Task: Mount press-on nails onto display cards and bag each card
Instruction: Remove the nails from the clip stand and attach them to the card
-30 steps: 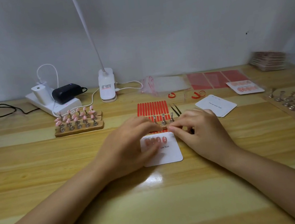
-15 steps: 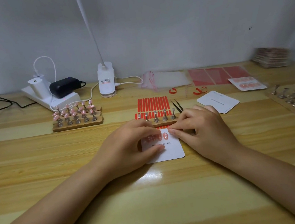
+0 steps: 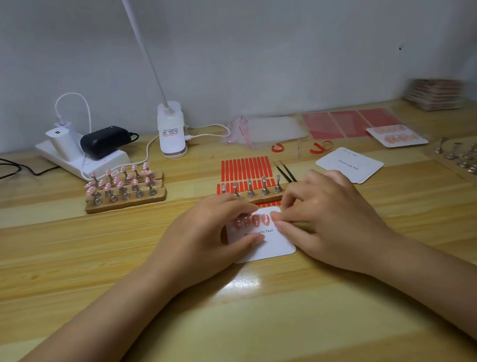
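Left hand [image 3: 205,242] holds the display card [image 3: 272,247] flat with relaxed fingers, right hand [image 3: 329,217] pinches at its nail row [image 3: 251,220], empty stand strip [image 3: 258,192] and tweezers [image 3: 285,172] crowding just behind.

table [image 3: 61,262]: pale wood, striped grain, smooth and glossy, with a bright glare patch near the front edge
display card [image 3: 272,246]: matt white card stock, printed lettering
press-on nails [image 3: 251,220]: pink, shiny plastic look, 4 on the card
nail stand [image 3: 263,197]: raw wood strip, matt, with bright metal pegs
loaded stand [image 3: 125,199]: same wood, metal pegs, glossy pink tips
tweezers [image 3: 285,172]: black, matt metal look
adhesive strip sheet [image 3: 244,168]: red strips, smooth
bags [image 3: 267,130]: clear, thin, glossy plastic
lamp base [image 3: 171,130]: white smooth plastic
power strip [image 3: 91,164]: white plastic, smooth
wall [image 3: 274,41]: matt grey-white
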Demonstrator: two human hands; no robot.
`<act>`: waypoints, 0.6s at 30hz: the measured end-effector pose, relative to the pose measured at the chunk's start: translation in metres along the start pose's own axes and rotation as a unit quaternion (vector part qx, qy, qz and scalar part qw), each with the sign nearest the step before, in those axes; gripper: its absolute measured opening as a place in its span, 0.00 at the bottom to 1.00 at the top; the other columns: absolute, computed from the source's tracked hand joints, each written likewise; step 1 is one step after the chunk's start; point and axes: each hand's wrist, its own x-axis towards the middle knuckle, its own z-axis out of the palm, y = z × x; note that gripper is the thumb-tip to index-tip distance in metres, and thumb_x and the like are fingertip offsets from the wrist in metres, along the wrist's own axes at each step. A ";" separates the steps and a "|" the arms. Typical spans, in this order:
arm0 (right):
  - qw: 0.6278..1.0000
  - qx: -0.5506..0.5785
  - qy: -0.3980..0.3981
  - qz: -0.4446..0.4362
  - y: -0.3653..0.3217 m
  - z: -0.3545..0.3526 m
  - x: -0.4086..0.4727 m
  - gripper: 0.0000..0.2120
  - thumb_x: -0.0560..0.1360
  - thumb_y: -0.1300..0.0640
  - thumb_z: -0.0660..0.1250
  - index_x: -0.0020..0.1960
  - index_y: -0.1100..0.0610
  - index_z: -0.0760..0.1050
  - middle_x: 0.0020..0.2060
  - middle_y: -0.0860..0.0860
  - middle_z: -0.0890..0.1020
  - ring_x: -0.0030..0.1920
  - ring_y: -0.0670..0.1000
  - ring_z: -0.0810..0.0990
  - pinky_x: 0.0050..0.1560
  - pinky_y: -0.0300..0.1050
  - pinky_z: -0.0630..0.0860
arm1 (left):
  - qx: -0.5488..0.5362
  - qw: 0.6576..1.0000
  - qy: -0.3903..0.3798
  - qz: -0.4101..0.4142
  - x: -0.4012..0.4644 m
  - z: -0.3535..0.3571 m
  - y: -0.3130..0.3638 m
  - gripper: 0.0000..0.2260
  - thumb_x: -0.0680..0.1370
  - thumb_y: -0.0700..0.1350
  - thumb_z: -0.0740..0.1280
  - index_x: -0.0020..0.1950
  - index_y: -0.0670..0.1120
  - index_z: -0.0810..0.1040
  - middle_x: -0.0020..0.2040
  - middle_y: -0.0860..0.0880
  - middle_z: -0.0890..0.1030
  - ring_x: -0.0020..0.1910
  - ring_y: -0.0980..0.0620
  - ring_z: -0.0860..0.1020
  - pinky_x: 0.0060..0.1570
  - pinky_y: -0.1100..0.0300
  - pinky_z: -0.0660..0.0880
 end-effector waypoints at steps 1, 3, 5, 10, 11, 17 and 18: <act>1.000 -0.013 0.004 -0.007 -0.001 0.000 -0.001 0.10 0.70 0.52 0.66 0.34 0.53 0.82 0.34 0.46 0.78 0.38 0.51 0.73 0.44 0.51 0.70 | 0.006 1.000 -0.003 -0.002 0.000 0.000 0.001 0.19 0.71 0.56 0.66 0.57 0.47 0.79 0.51 0.52 0.80 0.51 0.53 0.77 0.48 0.52 0.75; 1.000 -0.025 0.009 -0.011 -0.001 0.000 -0.004 0.11 0.70 0.52 0.65 0.33 0.53 0.82 0.34 0.46 0.78 0.37 0.51 0.73 0.43 0.51 0.71 | 0.011 1.000 -0.003 0.000 -0.001 -0.001 0.002 0.19 0.72 0.55 0.65 0.57 0.46 0.79 0.52 0.51 0.80 0.51 0.53 0.76 0.49 0.55 0.74; 1.000 -0.022 0.010 -0.008 -0.001 0.000 -0.005 0.10 0.70 0.52 0.65 0.35 0.52 0.83 0.34 0.46 0.78 0.38 0.52 0.75 0.43 0.50 0.71 | 0.004 1.000 -0.008 -0.003 -0.001 -0.006 0.000 0.19 0.74 0.56 0.64 0.59 0.46 0.78 0.54 0.52 0.79 0.53 0.55 0.76 0.51 0.57 0.74; 0.998 0.057 -0.009 0.033 0.001 0.002 -0.005 0.06 0.72 0.53 0.68 0.44 0.51 0.83 0.38 0.45 0.78 0.43 0.51 0.75 0.49 0.45 0.64 | 0.041 0.997 -0.060 -0.018 -0.003 -0.012 -0.004 0.23 0.72 0.59 0.66 0.64 0.51 0.74 0.58 0.56 0.76 0.57 0.58 0.72 0.55 0.59 0.72; 0.996 0.074 -0.006 0.045 0.001 0.003 -0.005 0.05 0.72 0.53 0.69 0.45 0.51 0.83 0.38 0.45 0.78 0.44 0.50 0.74 0.49 0.43 0.61 | 0.039 0.997 -0.065 -0.023 -0.004 -0.011 -0.003 0.24 0.72 0.60 0.66 0.65 0.52 0.73 0.59 0.57 0.75 0.57 0.59 0.71 0.56 0.60 0.71; 0.982 0.150 0.022 0.115 0.003 0.002 -0.003 0.12 0.70 0.50 0.70 0.53 0.49 0.79 0.39 0.40 0.76 0.45 0.44 0.73 0.50 0.42 0.67 | -0.072 0.994 -0.071 -0.047 -0.001 -0.014 -0.003 0.27 0.69 0.53 0.73 0.64 0.62 0.66 0.55 0.66 0.69 0.57 0.67 0.68 0.54 0.72 0.68; 0.974 0.179 0.029 0.133 0.003 0.001 -0.002 0.12 0.70 0.50 0.69 0.53 0.49 0.79 0.39 0.41 0.76 0.43 0.43 0.73 0.49 0.41 0.68 | -0.084 0.993 -0.069 -0.043 0.000 -0.015 -0.001 0.27 0.69 0.51 0.73 0.62 0.65 0.64 0.57 0.67 0.68 0.58 0.68 0.68 0.54 0.73 0.68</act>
